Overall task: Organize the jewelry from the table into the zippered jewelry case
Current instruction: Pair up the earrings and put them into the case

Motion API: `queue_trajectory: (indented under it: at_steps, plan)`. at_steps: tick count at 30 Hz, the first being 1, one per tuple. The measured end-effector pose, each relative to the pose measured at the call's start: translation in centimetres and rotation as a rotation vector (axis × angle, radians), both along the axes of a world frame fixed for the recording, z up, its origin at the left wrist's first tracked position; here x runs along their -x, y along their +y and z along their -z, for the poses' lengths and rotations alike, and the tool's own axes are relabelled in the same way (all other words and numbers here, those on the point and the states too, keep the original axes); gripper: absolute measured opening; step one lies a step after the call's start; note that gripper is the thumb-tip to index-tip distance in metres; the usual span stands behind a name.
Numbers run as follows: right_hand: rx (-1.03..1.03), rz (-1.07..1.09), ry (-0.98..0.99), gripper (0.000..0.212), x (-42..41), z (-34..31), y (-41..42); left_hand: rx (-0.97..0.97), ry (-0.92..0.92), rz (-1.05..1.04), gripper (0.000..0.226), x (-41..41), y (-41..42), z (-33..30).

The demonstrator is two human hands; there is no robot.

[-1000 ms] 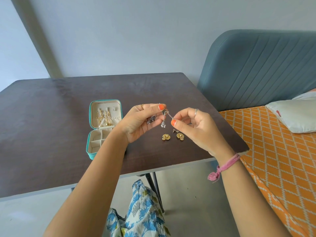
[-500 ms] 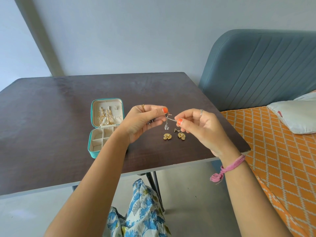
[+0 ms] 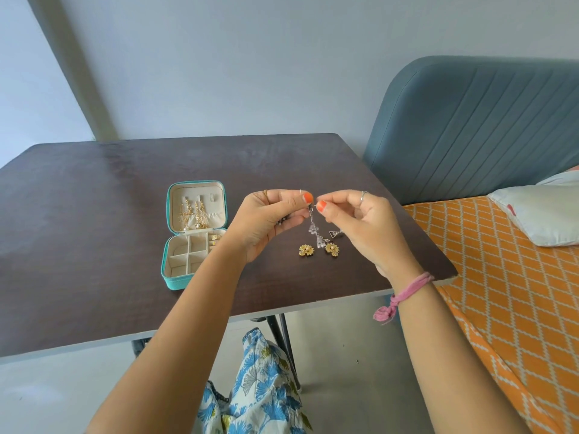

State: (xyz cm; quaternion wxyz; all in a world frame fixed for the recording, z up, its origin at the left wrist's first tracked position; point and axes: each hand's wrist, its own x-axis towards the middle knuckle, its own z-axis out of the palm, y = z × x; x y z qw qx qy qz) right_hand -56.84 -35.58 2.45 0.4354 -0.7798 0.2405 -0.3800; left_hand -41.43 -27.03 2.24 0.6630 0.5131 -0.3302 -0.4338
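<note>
A long silver drop earring hangs above the dark table. My left hand and my right hand both pinch its top end with thumb and fingertip. Something dark also shows under my left hand's fingers. Below the hands, two gold flower earrings lie on the table, with a small triangular silver earring beside them. The teal zippered jewelry case lies open to the left, gold drop earrings pinned in its lid and a gold piece in a compartment.
A blue-grey padded headboard and a bed with an orange patterned cover and a pale pillow stand right of the table. A blue floral garment covers my lap below the table's front edge.
My two hands have come closer together, fingertips almost touching at the earring's top. The silver earring now hangs straight down at full length.
</note>
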Motion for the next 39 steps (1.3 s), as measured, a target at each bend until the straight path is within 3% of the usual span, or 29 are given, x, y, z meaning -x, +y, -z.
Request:
queue_trajectory:
  at_steps: [5, 12, 31, 36, 39]
  plan:
    - [-0.031, 0.0, 0.02, 0.009, -0.8, 0.3, -0.1, 0.044, 0.033, 0.004, 0.015, 0.0, 0.1, 0.1]
    - [-0.36, -0.111, -0.071, 0.011, -1.5, 0.6, 0.0, 0.1, 0.124, 0.006, 0.015, 0.2, 0.0, 0.2]
    - [-0.285, -0.07, -0.097, 0.012, -1.4, -0.1, -1.1, 0.087, 0.162, -0.019, 0.011, -0.2, -0.4, 0.1]
    - [-0.302, -0.082, -0.112, 0.011, -1.5, -0.5, -1.4, 0.047, 0.075, -0.068, 0.009, -0.3, -0.4, 0.2]
    - [-0.295, -0.076, -0.091, 0.011, -1.6, -0.6, -1.6, 0.032, -0.074, -0.105, 0.007, -0.4, -0.4, 0.1]
